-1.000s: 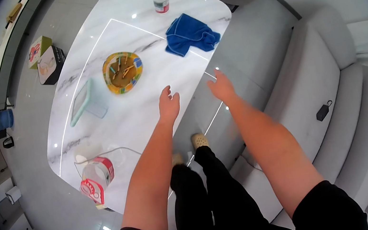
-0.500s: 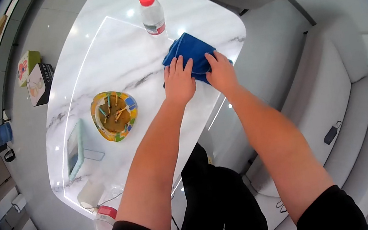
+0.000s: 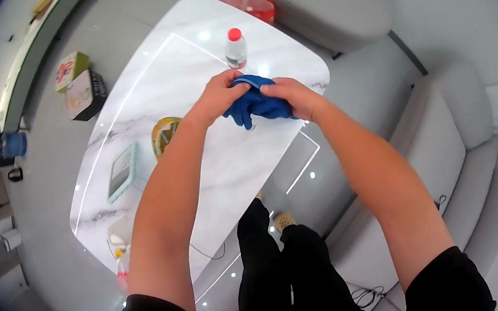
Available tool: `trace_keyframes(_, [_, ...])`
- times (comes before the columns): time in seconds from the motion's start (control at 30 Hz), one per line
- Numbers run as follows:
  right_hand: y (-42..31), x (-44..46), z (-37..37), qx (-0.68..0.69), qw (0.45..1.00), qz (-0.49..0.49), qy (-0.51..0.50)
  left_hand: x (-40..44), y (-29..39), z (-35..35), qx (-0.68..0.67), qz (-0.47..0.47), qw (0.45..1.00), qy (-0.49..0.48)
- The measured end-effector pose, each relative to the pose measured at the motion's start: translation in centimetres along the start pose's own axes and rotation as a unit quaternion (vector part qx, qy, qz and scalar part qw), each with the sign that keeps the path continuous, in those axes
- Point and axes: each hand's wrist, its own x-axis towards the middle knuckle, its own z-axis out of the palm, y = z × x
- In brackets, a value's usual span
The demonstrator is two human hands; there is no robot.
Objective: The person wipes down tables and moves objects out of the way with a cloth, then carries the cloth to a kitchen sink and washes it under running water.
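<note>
A blue cloth (image 3: 258, 102) hangs bunched between my two hands, over the far right part of the white marble-look table (image 3: 226, 178). My left hand (image 3: 221, 95) pinches its left upper edge between thumb and fingers. On the other side, my right hand (image 3: 293, 95) grips the upper right of the cloth, thumb on top. The lower folds droop toward the tabletop; whether they touch it I cannot tell. Just beyond the cloth stands a clear bottle (image 3: 236, 50) with a red cap.
A yellow patterned ashtray (image 3: 161, 137) is partly hidden behind my left forearm. Left of it, a phone or tablet in a mint-green case (image 3: 122, 173) leans on a stand. A grey sofa (image 3: 412, 156) runs along the right. Boxes (image 3: 85, 95) sit on the floor at left.
Both hands lay flat on the folded cloth; now they have lifted and gripped it, and it is crumpled. The camera view has shifted, showing more floor beyond the table.
</note>
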Motion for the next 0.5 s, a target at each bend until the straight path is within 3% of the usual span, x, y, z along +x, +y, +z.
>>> trace_keyframes(0.1, [-4.3, -4.8, 5.1, -0.118, 0.980, 0.011, -0.159, -7.2, 5.2, -2.8, -0.056, 0.009, 0.997, 0.045])
trace_keyframes(0.23, [-8.9, -10.5, 14.5, -0.139, 0.960, -0.036, -0.239, -18.7, 10.2, -5.9, -0.079, 0.066, 0.982, 0.156])
trace_keyframes(0.27, [-10.1, -11.9, 17.4, -0.149, 0.954, -0.046, -0.256, -21.1, 10.0, -7.1, -0.108, 0.114, 0.970, 0.187])
trace_keyframes(0.33, [-11.4, -14.9, 23.3, -0.102, 0.947, -0.045, -0.301, -27.2, 10.5, -8.3, -0.328, 0.174, 0.897, 0.241])
trace_keyframes(0.37, [-12.0, -16.8, 26.4, -0.094, 0.936, -0.048, -0.335, -29.8, 9.1, -9.3, -0.375, 0.195, 0.865, 0.271])
trace_keyframes(0.47, [-11.6, -21.6, 35.8, -0.052, 0.912, -0.051, -0.403, -38.9, 5.4, -9.1, -0.445, 0.149, 0.809, 0.354])
trace_keyframes(0.5, [-10.9, -22.8, 38.9, -0.063, 0.901, -0.047, -0.426, -42.5, 4.3, -8.1, -0.480, 0.162, 0.810, 0.295])
